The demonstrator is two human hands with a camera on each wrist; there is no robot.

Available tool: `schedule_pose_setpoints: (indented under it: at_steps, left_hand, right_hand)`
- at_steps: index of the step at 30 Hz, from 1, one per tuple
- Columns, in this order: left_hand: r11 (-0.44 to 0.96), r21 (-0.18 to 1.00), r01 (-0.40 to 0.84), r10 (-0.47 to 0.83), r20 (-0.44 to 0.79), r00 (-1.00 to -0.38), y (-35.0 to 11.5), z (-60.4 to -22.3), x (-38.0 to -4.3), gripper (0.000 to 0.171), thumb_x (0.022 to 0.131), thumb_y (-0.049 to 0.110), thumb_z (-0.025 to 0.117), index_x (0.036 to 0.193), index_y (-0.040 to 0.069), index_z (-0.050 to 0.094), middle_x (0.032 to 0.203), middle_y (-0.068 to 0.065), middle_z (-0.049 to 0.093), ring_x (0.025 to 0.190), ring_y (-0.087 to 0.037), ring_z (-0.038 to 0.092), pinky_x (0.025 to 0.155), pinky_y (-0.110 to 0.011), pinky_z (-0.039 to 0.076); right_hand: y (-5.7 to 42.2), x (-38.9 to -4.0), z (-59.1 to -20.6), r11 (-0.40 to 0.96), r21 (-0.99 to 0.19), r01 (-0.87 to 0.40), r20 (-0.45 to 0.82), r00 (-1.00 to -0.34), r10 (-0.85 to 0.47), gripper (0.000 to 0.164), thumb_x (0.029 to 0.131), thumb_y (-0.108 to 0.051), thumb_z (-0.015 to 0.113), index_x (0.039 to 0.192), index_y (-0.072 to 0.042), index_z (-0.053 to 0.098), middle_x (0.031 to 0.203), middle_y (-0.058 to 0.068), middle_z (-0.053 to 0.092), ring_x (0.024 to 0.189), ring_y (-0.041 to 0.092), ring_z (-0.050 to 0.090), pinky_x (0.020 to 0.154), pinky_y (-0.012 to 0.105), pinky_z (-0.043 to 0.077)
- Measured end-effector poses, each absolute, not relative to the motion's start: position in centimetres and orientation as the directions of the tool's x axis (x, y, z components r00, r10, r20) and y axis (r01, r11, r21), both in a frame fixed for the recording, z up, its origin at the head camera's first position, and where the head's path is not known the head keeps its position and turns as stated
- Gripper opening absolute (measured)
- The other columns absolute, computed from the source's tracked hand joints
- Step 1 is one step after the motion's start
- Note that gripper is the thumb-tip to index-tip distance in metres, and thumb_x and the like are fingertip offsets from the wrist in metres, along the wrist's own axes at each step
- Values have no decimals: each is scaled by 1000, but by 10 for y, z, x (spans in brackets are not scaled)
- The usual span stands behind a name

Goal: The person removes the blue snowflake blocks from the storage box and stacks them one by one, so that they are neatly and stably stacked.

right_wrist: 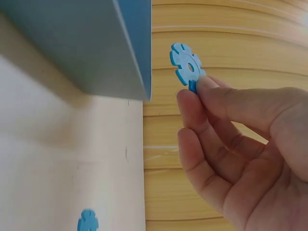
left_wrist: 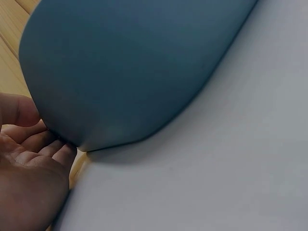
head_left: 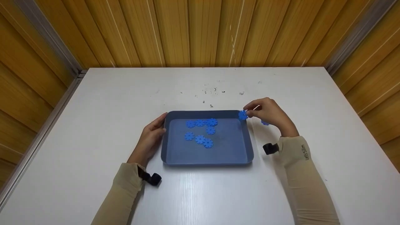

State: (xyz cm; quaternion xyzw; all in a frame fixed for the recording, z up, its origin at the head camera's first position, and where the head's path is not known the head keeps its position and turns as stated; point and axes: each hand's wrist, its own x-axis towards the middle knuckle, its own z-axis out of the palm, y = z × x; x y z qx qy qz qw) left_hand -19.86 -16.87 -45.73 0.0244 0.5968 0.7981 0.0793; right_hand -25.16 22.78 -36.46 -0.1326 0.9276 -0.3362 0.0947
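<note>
A grey-blue rectangular tray sits on the white table, with several blue notched discs lying in it, some overlapping. My left hand holds the tray's left wall near the far corner; in the left wrist view its fingers curl at the tray's edge. Over the far right corner of the tray, my right hand pinches one blue notched disc between thumb and index finger. This disc has a hole in its middle and is tilted. Another blue disc lies on the table, partly hidden below the right hand.
The white table has small dark marks beyond the tray. Wood-patterned panels rise behind it and at both sides. A black wrist camera sticks out from the right sleeve, and another from the left.
</note>
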Motion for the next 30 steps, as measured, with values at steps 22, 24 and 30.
schedule_pose_setpoints:
  at_steps: [22,24,30]
  left_hand:
    - [-279,957,-82,144,-43,-989,-169,-459,-199,63,87,-12,42,148,3,35,157,-7,30,148,-15,19,121,-32,14]
    - [-282,956,-81,147,-40,-988,-169,-459,-199,62,88,-12,42,148,3,35,157,-7,30,148,-15,19,121,-32,14]
    - [-293,953,-79,153,-35,-988,-169,-458,-198,62,88,-12,43,148,2,34,157,-7,30,148,-16,19,121,-31,14]
  right_hand:
    - [281,-252,-386,754,-657,-16,-142,-979,-145,29,92,-16,61,117,-3,67,123,20,63,111,34,58,94,44,45]
    - [285,-251,-388,757,-654,-16,-137,-981,-139,29,92,-16,62,117,-3,67,123,20,63,110,33,59,92,42,46]
    - [292,-251,-394,766,-643,-9,-140,-982,-129,30,92,-17,62,117,-2,67,123,21,63,111,32,56,91,40,44]
